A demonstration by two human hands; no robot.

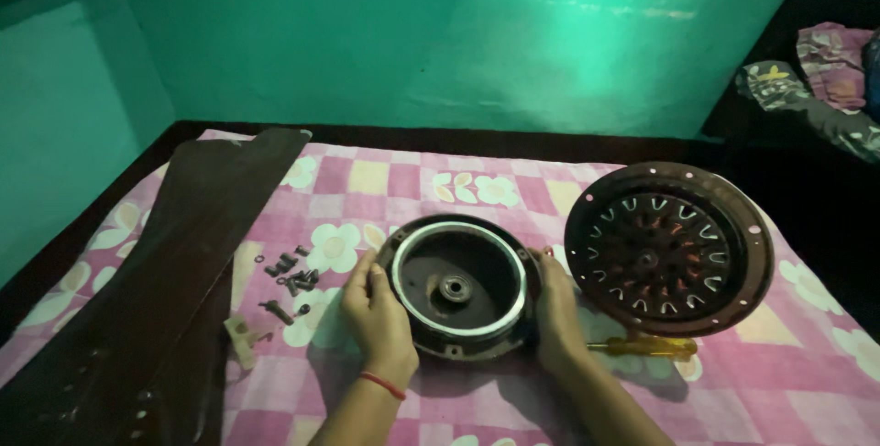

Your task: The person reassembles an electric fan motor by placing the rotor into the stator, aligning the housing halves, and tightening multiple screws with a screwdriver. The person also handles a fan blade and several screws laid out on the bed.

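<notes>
A round dark motor housing cover (458, 286) with a pale inner ring and a central bearing lies open side up on the pink checked floral sheet (513, 185). My left hand (377, 316), a red thread at its wrist, grips the cover's left rim. My right hand (555, 314) holds its right rim. Just right of it, the other round motor half (667, 246), with copper windings and slotted vents, rests tilted on the sheet.
Long dark brown fan blades (174, 272) lie stacked at the left. Several loose screws (289, 272) and a small pale piece (243, 338) sit beside them. A yellow-handled screwdriver (646, 347) lies under the tilted half. Bundled cloth (816, 79) sits at far right.
</notes>
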